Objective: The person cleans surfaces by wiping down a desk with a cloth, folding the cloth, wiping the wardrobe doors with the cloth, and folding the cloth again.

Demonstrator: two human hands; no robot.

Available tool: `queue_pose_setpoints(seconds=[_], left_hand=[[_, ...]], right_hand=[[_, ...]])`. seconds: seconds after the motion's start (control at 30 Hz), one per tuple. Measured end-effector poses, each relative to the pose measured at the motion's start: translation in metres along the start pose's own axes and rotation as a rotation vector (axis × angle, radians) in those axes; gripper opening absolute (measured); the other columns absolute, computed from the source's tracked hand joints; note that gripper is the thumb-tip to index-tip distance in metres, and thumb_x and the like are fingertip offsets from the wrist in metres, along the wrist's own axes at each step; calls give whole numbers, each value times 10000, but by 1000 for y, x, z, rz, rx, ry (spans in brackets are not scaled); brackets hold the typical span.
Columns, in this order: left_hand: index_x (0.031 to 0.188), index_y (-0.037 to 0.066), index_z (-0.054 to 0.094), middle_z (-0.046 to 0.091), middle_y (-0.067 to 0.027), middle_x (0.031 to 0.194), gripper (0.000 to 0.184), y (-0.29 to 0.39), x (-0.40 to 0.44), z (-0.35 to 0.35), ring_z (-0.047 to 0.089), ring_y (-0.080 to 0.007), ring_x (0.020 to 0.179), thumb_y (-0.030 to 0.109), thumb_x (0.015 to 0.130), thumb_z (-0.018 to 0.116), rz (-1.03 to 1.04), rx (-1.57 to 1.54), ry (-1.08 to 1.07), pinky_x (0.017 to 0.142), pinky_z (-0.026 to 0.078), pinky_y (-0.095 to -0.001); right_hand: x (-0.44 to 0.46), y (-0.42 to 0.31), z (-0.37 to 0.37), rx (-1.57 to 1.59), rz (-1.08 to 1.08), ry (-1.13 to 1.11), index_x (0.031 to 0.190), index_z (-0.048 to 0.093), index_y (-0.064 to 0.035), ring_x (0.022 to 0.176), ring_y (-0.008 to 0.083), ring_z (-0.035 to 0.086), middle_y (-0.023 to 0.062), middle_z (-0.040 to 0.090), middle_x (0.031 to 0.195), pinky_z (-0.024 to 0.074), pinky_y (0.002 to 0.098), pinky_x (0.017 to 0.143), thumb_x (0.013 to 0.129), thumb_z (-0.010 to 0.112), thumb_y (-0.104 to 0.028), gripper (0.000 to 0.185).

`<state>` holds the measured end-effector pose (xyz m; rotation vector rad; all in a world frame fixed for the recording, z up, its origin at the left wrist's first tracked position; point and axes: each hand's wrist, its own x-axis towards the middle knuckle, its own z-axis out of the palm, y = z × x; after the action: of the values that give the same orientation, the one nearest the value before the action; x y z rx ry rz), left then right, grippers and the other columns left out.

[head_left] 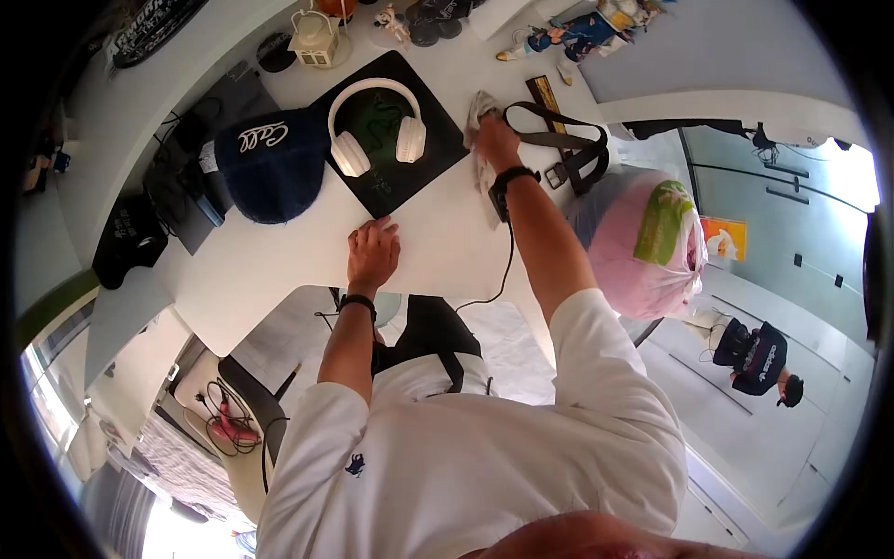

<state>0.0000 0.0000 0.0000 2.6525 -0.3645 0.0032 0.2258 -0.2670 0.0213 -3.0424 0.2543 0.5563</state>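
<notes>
My right hand point(495, 142) is closed on a crumpled greyish-white cloth point(483, 104), pressed to the white desk just right of a black mouse pad point(380, 197). My left hand point(374, 252) rests on the desktop by the pad's near corner, fingers slightly bent and nothing seen in them. White over-ear headphones point(410, 140) lie on the pad. To their left sits a dark blue cap point(275, 182) with white lettering, touching or very near the pad. A black belt point(587, 168) lies coiled beside my right hand, partly over a dark and gold strip point(543, 93).
A large pink plastic bag point(619, 252) stands at the desk's right side. A small white lantern point(317, 42) and figurines point(582, 35) line the back. A black cap point(126, 238) sits at the left. A thin cable point(503, 279) hangs over the front edge.
</notes>
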Motion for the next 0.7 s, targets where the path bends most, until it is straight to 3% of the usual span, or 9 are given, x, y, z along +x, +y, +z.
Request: queue_pose_setpoints(seconds=[0.07,0.2,0.33,0.5,0.7], left_hand=[[1106,163,564,485,8,1240,244,6,-3,1,450,-206,1152,237,874,576,2,-32,25,970,350,-419],[1102,165,565,485,12,1231,242,-9,3,6,452,-205,1145,230,869,577,-7,-47,37,962,357,-426],[1104,160,568,490,-2,1232,246,-5,2,1,458,-224,1144,214,864,581,-4,-36,11,954,358,-437],[1103,150,567,499,-20,1233,249,-9,4,1,464,-241,1140,201,860,583,30,-28,27,950,349,-441],[1087,146,576,513,0,1237,231,-3,4,-9,481,-211,1130,202,863,575,42,-35,53,943,366,-422]], right_hand=[[10,-3,-21,31,13,-17,1112,638,-112,1068,342,617,156,634,1155,489,473,897,870,583,-312,319],[82,-18,-22,13,3,-10,1062,659,-106,1007,341,641,142,657,1108,518,481,805,863,587,-260,262],[111,-20,-34,28,-17,-34,1035,662,-73,1002,366,637,163,663,1090,522,477,795,851,606,-232,250],[95,-14,-24,47,-3,-6,1022,664,-72,1000,352,643,167,669,1072,520,459,813,858,606,-227,233],[12,-4,-6,2,-49,-22,1045,660,-82,959,338,656,149,684,1012,523,437,808,843,631,-282,286]])
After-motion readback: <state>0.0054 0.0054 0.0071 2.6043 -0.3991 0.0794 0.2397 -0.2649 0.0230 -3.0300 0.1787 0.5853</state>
